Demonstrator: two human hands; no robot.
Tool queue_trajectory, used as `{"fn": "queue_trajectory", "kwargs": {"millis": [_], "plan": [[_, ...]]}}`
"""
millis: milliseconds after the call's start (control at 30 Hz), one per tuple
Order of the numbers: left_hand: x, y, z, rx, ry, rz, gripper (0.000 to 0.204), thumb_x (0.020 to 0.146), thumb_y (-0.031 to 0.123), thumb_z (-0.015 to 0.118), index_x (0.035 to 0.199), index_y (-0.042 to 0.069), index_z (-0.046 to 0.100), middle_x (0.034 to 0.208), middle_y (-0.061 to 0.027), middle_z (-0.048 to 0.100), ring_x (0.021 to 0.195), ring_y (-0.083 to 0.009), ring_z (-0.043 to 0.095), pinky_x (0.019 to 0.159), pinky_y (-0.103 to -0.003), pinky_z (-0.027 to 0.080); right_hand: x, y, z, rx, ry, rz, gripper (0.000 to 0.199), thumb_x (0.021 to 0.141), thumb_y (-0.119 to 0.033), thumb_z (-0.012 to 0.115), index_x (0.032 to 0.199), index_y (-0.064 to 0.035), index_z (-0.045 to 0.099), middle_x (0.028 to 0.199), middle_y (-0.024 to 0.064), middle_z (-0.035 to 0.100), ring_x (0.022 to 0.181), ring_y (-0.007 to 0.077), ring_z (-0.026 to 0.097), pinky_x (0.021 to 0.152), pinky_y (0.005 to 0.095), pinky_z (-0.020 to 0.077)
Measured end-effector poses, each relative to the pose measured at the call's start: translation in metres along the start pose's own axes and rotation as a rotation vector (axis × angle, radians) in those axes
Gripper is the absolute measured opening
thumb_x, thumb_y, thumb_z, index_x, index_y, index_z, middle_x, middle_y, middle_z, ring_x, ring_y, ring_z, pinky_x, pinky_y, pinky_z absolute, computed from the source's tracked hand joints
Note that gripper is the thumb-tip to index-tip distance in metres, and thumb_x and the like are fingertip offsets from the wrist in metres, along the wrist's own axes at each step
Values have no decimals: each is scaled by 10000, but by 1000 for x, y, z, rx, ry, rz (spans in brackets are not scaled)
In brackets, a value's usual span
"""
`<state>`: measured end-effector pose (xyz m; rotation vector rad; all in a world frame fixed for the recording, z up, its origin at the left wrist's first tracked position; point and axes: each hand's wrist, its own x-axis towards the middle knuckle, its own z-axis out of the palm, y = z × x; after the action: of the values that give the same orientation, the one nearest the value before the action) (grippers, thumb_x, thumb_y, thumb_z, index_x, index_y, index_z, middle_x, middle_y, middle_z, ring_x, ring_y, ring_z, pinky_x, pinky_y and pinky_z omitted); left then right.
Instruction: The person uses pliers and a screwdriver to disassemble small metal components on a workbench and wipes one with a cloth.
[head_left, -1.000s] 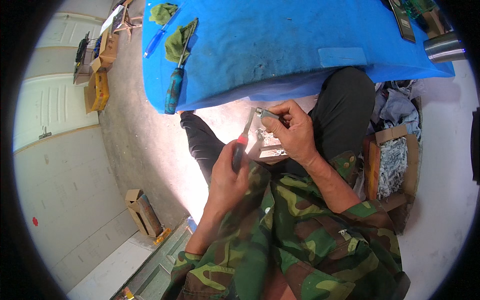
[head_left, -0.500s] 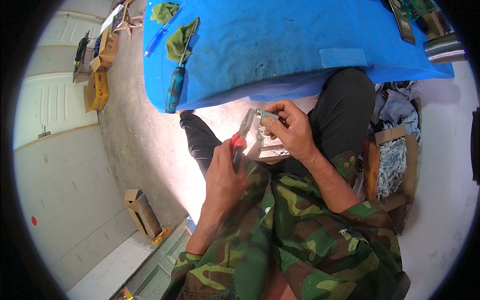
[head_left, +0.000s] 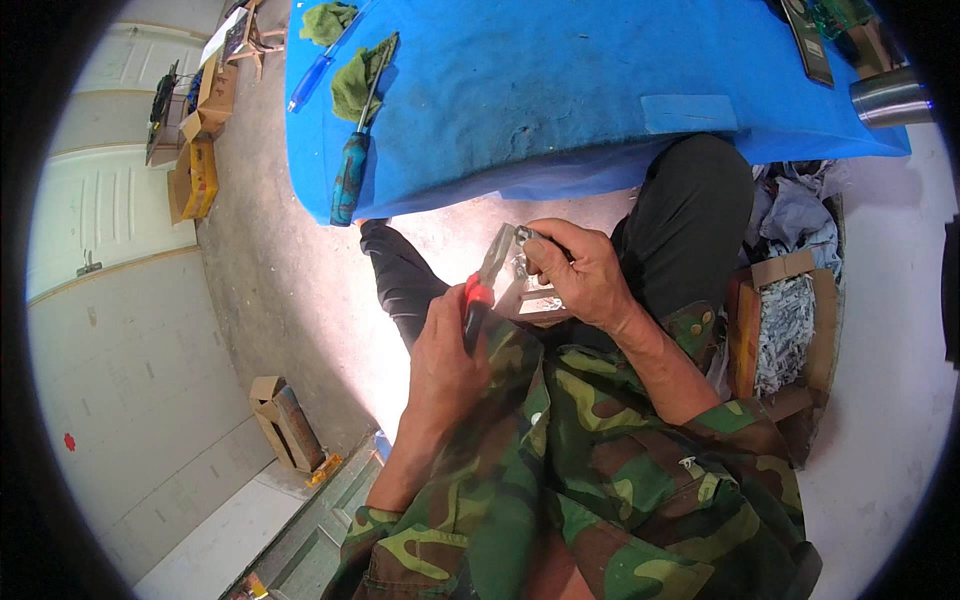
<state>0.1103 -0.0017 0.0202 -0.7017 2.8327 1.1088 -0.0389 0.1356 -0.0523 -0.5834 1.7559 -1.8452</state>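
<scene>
My left hand (head_left: 443, 350) is wrapped round the red and black grips of a pair of pliers (head_left: 496, 256), whose grey jaws point up and away from me. Close to the jaw tips, my right hand (head_left: 590, 278) pinches a small silvery metal part (head_left: 524, 235) between thumb and fingers. The fingers cover most of that part, so its full shape is hidden. Whether the jaws grip it or only touch it, I cannot tell. Both hands are above my lap, in front of the table edge. Below them, small metal pieces (head_left: 540, 300) lie in a container, partly hidden.
A blue-covered table (head_left: 560, 80) spans the far side. On it are a teal-handled screwdriver (head_left: 350, 175), a blue screwdriver (head_left: 312, 83), green rags (head_left: 352, 88), a phone (head_left: 808, 45) and a steel cup (head_left: 888, 100). A carton (head_left: 822, 330) of shiny scraps stands right.
My right hand has turned the metal part, so less of its silvery side shows. The pliers have shifted slightly, their jaws still beside the part.
</scene>
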Motion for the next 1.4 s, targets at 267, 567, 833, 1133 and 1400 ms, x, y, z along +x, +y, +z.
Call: {"fn": "queue_trajectory", "kwargs": {"millis": [267, 567, 833, 1133, 1400], "plan": [[-3, -4, -5, -255, -97, -96, 298, 1013, 70, 611, 1306, 21, 584, 1010, -150, 697, 930, -207, 676, 816, -334, 526, -3, 1, 2, -6, 8, -108, 199, 1000, -161, 677, 1062, 27, 672, 718, 61, 638, 634, 127, 598, 591, 303, 487], [1, 3, -5, 23, 7, 2, 449, 923, -18, 644, 1355, 23, 527, 1152, -240, 647, 1029, -434, 670, 859, -457, 547, 0, 10, 0, 241, -83, 69, 281, 1067, -224, 583, 964, 27, 654, 709, -3, 577, 610, 64, 500, 523, 258, 414], [9, 8, -2, 254, 38, 44, 571, 826, -55, 667, 1367, 22, 503, 1145, -239, 620, 1031, -480, 645, 837, -531, 547, 0, 16, -6, 629, -145, 321, 309, 1096, -289, 537, 996, -23, 657, 664, -56, 438, 564, 38, 334, 476, 227, 250], [9, 4, -7, 221, 17, 64, 551, 828, -57, 660, 1351, 27, 506, 1159, -236, 608, 1009, -481, 644, 823, -533, 544, -1, 24, -1, 452, -92, 181, 297, 1090, -269, 540, 1014, -11, 668, 708, -25, 534, 582, 38, 415, 483, 228, 315], [8, 10, -9, 282, 8, 20, 515, 837, -59, 654, 1325, 27, 514, 1129, -217, 599, 977, -464, 652, 799, -529, 544, -3, 13, 4, 158, 14, 58, 214, 1061, -181, 575, 1033, 4, 677, 724, -20, 586, 615, 68, 523, 576, 253, 443]]}}
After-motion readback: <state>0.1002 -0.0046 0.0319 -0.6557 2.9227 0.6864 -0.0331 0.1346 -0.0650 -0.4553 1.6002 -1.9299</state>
